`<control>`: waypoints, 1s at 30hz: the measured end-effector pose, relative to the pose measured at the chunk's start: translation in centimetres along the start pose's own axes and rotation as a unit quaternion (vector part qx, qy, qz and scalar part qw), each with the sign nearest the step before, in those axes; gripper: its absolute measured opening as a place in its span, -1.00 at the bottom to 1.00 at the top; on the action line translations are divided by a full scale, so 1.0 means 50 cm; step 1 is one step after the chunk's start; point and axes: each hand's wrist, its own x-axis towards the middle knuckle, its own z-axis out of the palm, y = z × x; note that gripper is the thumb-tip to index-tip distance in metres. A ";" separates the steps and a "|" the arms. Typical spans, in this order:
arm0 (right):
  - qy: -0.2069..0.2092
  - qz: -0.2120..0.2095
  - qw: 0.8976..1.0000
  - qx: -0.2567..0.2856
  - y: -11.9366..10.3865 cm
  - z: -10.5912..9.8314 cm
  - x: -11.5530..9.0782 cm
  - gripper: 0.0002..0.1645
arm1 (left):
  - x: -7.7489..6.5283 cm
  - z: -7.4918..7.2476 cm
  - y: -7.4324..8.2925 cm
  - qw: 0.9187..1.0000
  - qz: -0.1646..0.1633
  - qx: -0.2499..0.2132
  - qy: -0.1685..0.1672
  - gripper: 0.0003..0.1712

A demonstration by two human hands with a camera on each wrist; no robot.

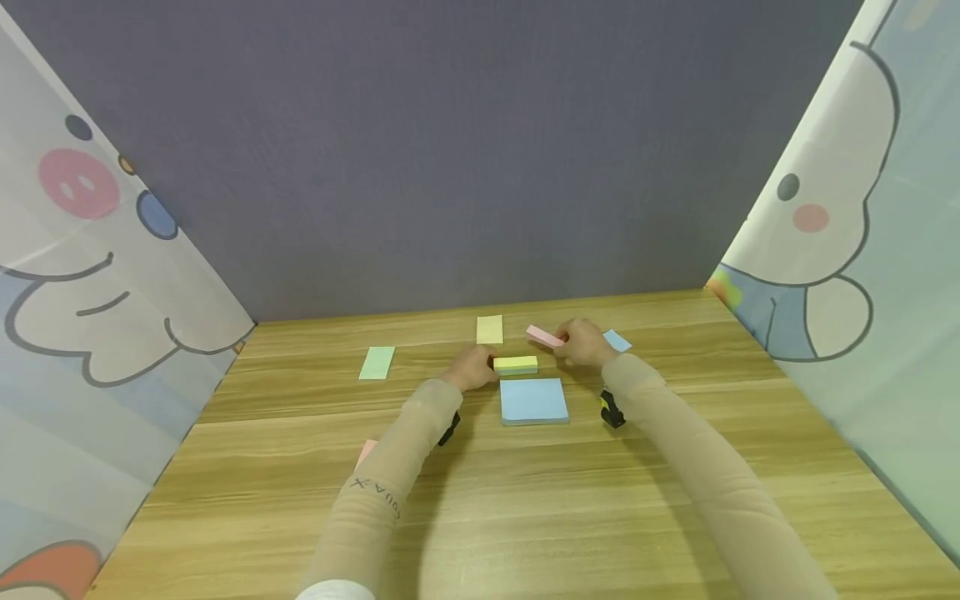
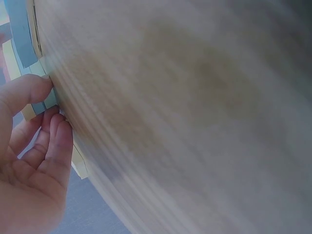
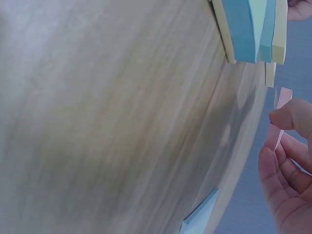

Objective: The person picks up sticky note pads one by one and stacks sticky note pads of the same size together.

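My left hand (image 1: pixel 470 368) pinches the left end of a narrow stack of sticky note pads (image 1: pixel 516 365), yellow on top with green and blue layers below. In the left wrist view the stack's end (image 2: pixel 50 100) shows between thumb and fingertips. Just in front of it lies a thick, light blue square sticky note pad (image 1: pixel 534 402). My right hand (image 1: pixel 583 342) holds a narrow pink sticky note pad (image 1: pixel 543 337) by its right end, between thumb and fingers. In the right wrist view the pink pad (image 3: pixel 286 96) juts out beyond the thumb, over the table's far side.
A yellow note (image 1: pixel 490 329) lies behind the stack, a green note (image 1: pixel 377 363) to the left. A small blue note (image 1: pixel 618 341) sits right of my right hand. My left forearm partly covers a pink note (image 1: pixel 366 451). A grey panel (image 1: pixel 480 167) stands along the table's back edge.
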 end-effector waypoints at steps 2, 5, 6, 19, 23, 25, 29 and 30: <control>0.006 -0.011 1.000 -0.014 -0.002 -0.002 0.000 -0.73 | -0.001 0.000 0.000 1.000 0.000 0.001 0.001 -0.45; 0.016 -0.023 0.999 -0.026 -0.006 -0.006 -0.001 -0.73 | -0.001 0.000 0.001 1.000 0.000 -0.001 0.000 -0.45; 0.017 -0.025 0.999 -0.026 -0.007 -0.007 -0.002 -0.73 | -0.001 0.000 0.001 1.000 0.000 -0.001 0.000 -0.45; 0.009 -0.061 0.998 -0.023 0.004 -0.017 0.005 -0.67 | -0.001 -0.004 0.000 1.000 0.006 -0.008 -0.001 -0.47; 0.008 -0.071 0.997 -0.025 0.002 -0.019 0.002 -0.67 | -0.001 -0.004 0.000 1.000 0.008 -0.006 -0.002 -0.47; 0.005 -0.077 0.997 -0.022 0.000 -0.019 0.001 -0.67 | -0.001 -0.003 -0.001 1.000 0.010 -0.006 -0.002 -0.48; -0.006 -0.090 0.996 -0.011 -0.008 -0.019 0.000 -0.66 | 0.000 -0.002 -0.002 1.000 0.012 -0.009 -0.002 -0.48; -0.009 -0.090 0.996 -0.008 -0.010 -0.019 0.000 -0.66 | 0.000 -0.002 -0.002 1.000 0.011 -0.009 -0.001 -0.48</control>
